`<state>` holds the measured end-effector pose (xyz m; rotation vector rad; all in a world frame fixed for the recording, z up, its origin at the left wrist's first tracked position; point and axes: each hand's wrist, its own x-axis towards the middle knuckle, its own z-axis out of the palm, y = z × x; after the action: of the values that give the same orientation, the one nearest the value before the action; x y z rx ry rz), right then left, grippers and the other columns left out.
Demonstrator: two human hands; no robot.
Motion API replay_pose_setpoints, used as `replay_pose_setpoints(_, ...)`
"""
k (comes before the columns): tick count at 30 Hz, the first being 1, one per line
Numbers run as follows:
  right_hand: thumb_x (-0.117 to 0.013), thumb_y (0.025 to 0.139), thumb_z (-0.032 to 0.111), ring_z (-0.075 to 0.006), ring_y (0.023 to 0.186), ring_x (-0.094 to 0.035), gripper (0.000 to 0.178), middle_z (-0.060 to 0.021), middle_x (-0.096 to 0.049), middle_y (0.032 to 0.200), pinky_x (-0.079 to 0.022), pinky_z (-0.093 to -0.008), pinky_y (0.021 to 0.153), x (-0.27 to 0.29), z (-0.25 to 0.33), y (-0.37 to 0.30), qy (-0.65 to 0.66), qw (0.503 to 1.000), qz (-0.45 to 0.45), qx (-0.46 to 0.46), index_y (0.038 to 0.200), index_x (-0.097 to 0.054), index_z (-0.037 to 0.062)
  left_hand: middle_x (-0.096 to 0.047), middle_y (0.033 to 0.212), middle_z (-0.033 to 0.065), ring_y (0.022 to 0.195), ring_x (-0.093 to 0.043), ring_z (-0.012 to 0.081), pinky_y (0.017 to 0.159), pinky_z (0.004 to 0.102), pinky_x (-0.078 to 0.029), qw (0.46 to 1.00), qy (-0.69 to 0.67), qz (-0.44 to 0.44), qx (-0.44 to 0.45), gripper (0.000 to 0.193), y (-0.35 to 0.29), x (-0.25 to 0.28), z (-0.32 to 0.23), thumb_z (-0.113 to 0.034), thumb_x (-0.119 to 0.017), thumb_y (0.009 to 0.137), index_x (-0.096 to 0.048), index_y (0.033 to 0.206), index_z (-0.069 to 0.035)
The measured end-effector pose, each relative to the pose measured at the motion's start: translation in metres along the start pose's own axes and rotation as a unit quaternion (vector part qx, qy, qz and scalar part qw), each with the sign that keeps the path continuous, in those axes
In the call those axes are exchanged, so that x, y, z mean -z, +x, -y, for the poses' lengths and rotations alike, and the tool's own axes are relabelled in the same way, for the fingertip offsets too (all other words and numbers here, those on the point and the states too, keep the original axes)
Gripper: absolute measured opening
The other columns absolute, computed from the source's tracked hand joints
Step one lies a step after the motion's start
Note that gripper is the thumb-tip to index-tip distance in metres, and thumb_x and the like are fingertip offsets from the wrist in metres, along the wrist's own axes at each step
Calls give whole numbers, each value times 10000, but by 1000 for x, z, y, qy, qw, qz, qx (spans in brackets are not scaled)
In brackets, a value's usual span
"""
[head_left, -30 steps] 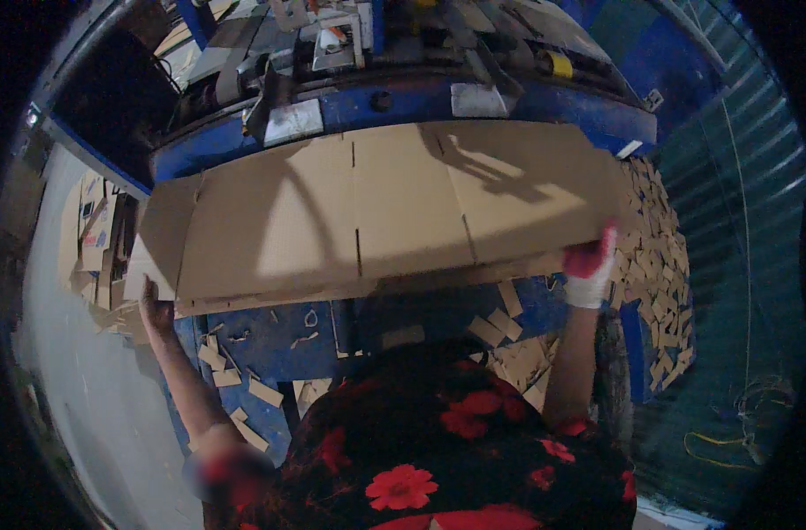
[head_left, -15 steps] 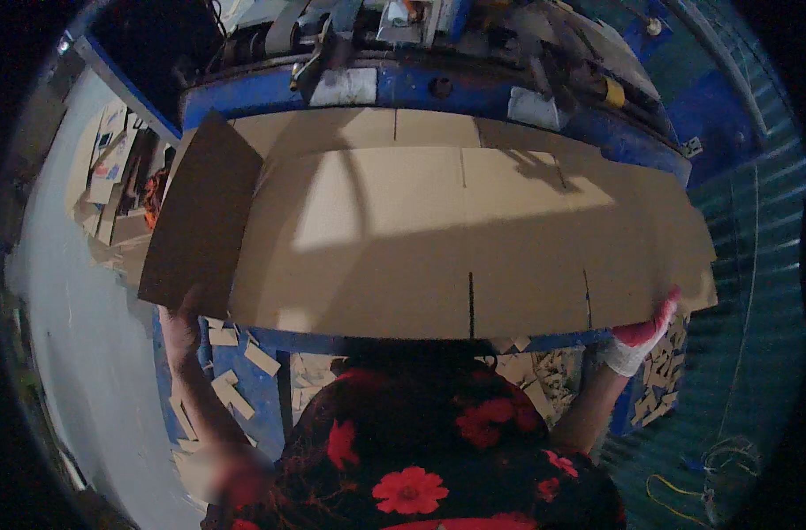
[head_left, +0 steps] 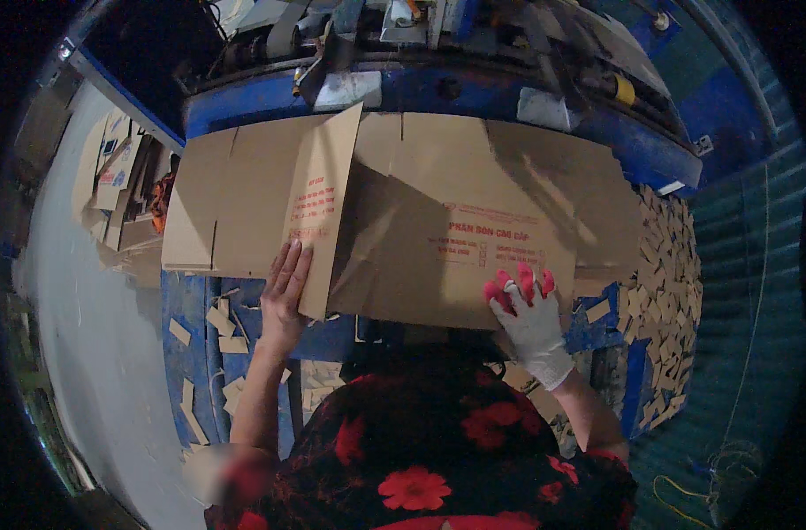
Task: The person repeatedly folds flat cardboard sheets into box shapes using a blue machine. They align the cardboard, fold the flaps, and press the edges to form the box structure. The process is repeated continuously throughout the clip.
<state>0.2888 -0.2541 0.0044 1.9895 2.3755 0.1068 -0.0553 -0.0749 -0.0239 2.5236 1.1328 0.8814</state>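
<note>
White-gloved right hand (head_left: 534, 329): fingers spread on the printed cardboard blank (head_left: 421, 274). Bare left hand (head_left: 284, 300): fingers extended, laid against the blank's tilted left panel (head_left: 323, 212). Blank orientation: long axis left-to-right, lettering upright toward the wearer. Caution: uneven hand pressure may skew the fold; early release may let the panel spring back. Underneath: plain cardboard (head_left: 235, 190). Beyond: blue machine (head_left: 253, 104).

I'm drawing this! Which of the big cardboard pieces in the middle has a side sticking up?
The top piece, with red printing: its left panel tilts up, the left grip against it. The plain brown piece underneath lies flat.
</note>
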Motion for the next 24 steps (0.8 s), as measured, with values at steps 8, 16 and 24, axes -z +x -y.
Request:
replay_pose_setpoints(8,-598,694,67,-409,1202,-453,504,-139,-530,1268,-356,-582,996,-4,-71,45,-52,993,-108,-18,1192,-609,144,-489,1367,175,1304,-422,357,1084,458,-337,997,-29,10,-65,521,96,-26,14,-46,-471,837,-479,1358,-54)
replay_pose_setpoints(16,-540,774,65,-352,1257,-424,489,-105,-504,1333,-353,-491,1041,-46,-139,137,-65,981,-169,-67,1236,-599,216,-456,1398,166,1310,-400,358,1099,439,-314,997,30,26,-59,495,188,-73,53,-99,-463,875,-465,1369,-69)
replay_pose_setpoints(24,-513,764,4,-327,1224,-475,556,-147,-549,1277,-296,-474,1088,-36,-236,268,-73,982,-167,-43,1292,-546,175,-557,1169,150,1102,-511,344,901,446,-428,967,240,-44,-70,417,321,-129,87,-194,-547,880,-506,1290,-131)
